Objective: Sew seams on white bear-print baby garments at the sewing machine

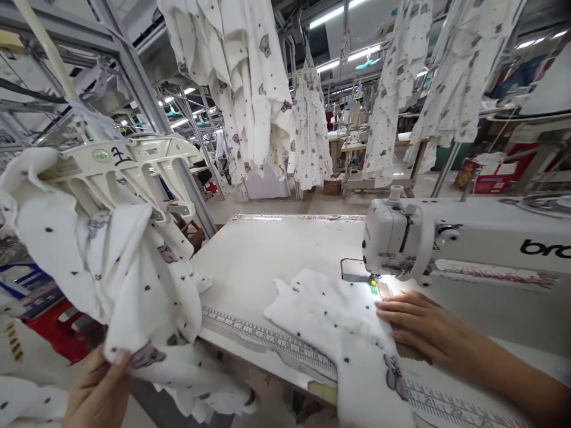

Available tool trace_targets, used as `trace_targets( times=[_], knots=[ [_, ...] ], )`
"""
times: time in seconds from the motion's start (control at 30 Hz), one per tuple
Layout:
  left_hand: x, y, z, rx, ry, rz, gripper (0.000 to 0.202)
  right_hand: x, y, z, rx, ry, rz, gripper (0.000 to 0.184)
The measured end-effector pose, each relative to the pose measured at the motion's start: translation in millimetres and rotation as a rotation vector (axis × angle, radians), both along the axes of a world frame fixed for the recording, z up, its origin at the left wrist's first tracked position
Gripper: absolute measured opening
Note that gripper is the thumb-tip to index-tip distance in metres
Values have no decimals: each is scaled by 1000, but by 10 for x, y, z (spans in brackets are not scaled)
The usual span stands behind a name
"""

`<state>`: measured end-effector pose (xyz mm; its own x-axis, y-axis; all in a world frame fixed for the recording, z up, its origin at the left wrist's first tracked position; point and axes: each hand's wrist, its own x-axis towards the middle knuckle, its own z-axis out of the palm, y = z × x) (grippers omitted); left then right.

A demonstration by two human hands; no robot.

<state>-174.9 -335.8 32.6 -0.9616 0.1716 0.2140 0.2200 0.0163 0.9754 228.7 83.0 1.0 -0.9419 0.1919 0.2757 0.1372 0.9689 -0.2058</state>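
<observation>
My left hand at the lower left pinches the bottom edge of a white dotted garment that hangs from a cream plastic hanger clamp. My right hand lies flat, fingers stretched out, on a white printed fabric piece on the sewing table. Its fingertips are just in front of the needle area of the white sewing machine, which is lit by a small green lamp. The fabric piece drapes over the table's front edge, across a printed ruler strip.
Several white printed garments hang from overhead rails beyond the table. A metal rack frame stands at the left, with a red crate below it. Other sewing stations and red boxes fill the background.
</observation>
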Motion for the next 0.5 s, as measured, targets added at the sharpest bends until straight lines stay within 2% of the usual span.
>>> trace_targets(
  times=[0.07, 0.1, 0.17, 0.23, 0.33, 0.43, 0.5],
  knots=[
    [-15, -116, -9, 196, -150, -7, 55, -6, -9, 8, 24, -6, 10, 35],
    [-15, -148, -15, 230, -252, -15, 61, -8, -12, 11, 27, 1, 13, 35],
    [13, -171, -50, 136, -443, -52, 74, -9, -13, 14, 23, 22, 17, 33],
    [84, -170, -140, -19, -562, -164, 83, -3, -5, 11, 20, 38, 23, 32],
    [239, -183, -422, -114, -610, -285, 91, 15, 25, -4, 29, 34, 12, 30],
    [420, -151, -807, 31, -755, -241, 88, 32, 54, -20, 27, 46, 0, 29],
    [575, -29, -1029, 122, -864, -261, 84, 37, 63, -31, 12, 66, 0, 28]
  ],
)
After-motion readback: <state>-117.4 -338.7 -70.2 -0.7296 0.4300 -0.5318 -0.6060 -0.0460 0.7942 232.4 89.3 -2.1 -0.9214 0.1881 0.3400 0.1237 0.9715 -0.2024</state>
